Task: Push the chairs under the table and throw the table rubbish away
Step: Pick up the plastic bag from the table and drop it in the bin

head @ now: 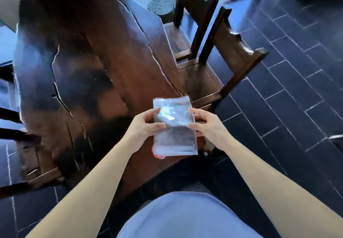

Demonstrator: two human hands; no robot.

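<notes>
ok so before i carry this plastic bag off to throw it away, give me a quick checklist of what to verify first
1. Left hand grips the clear plastic bag: ok, thumb and fingers pinch its left edge.
2. Right hand grips the bag: ok, it pinches the right edge.
3. Bag lifted off the wooden table: cannot tell, it hangs over the table's near corner.
4. Rest of the tabletop free of rubbish: ok in the part that shows; the far end is cut off.
5. Near chair and far chair pushed in: not ok, most of both seats shows beyond the table edge.
6. A bin in sight: not ok, none shows.
</notes>
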